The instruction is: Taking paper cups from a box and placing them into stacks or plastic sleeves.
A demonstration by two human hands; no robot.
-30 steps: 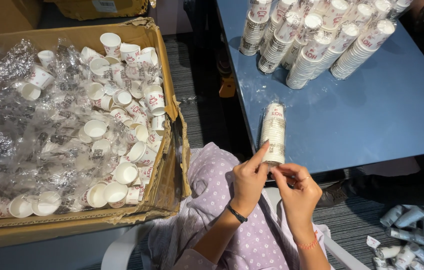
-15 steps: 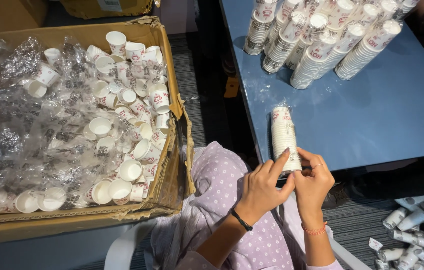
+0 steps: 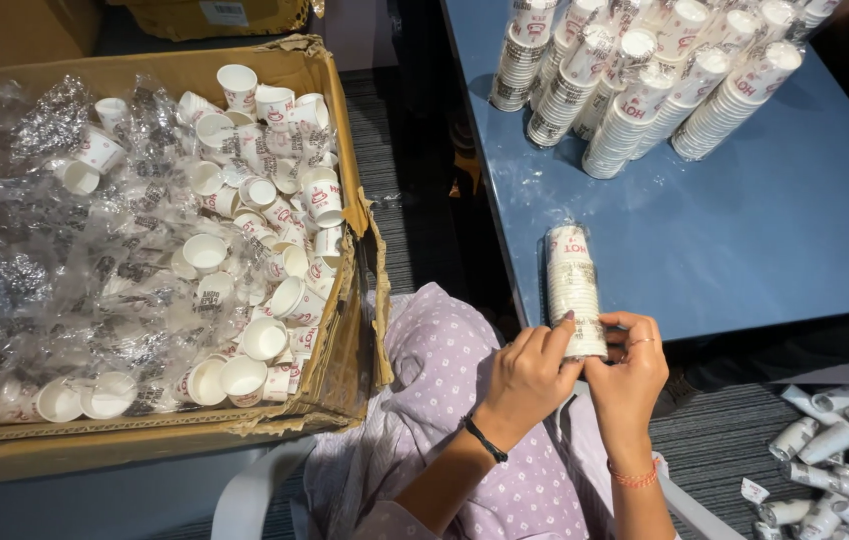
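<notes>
A plastic-wrapped stack of white paper cups (image 3: 572, 283) is held upright over my lap, at the near edge of the blue table (image 3: 765, 250). My left hand (image 3: 527, 375) pinches its lower end from the left. My right hand (image 3: 628, 372) grips the same end from the right, with the fingers curled around the base. A dark band sits on my left wrist and a red thread on my right. My lap is covered in lilac dotted cloth (image 3: 445, 400).
A large torn cardboard box (image 3: 350, 300) at the left holds loose paper cups and crumpled clear plastic. Several wrapped cup stacks (image 3: 635, 80) lie at the table's far end. More cup stacks (image 3: 835, 470) lie on the grey floor at the lower right. A white chair (image 3: 245, 500) is under me.
The wrapped stack and both hands have shifted a little right and toward the table edge. My fingers have closed more tightly around the stack's lower end.
</notes>
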